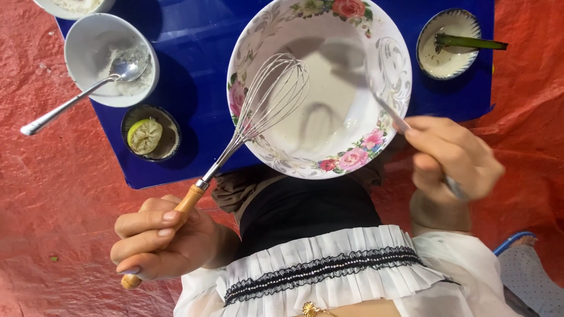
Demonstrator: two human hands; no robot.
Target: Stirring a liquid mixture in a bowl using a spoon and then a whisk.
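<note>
1. Floral bowl (388, 53): large, white with pink rose rim, on the blue desk (194, 47), at the desk's near edge just in front of the person. Contents: thin pale batter, smooth where visible; mixing appears well under way, though whether it is finished cannot be told.

2. Whisk (273, 94): wire head over the bowl's left half, tilted, seemingly lifted clear of the liquid. Wooden handle clamped in the left hand (158, 240), fingers wrapped fully round it.

3. Spoon (388, 111): thin metal utensil, blurred, reaching into the bowl from the right. Right hand (452, 155) pinched closed on its handle.

4. Small white bowl (88, 41), upper left: mostly emptied, a remnant of white powder plus a metal spoon (76, 97) resting in it. Judged: most of the dry ingredient already used.

5. Dark dish (170, 126) holding a squeezed lime half (144, 135): juice seemingly already taken.

6. Small patterned bowl (449, 44), upper right: pale liquid, a green-handled utensil (470, 42) across it.

7. Red sheet (59, 194): beneath the desk.
</note>
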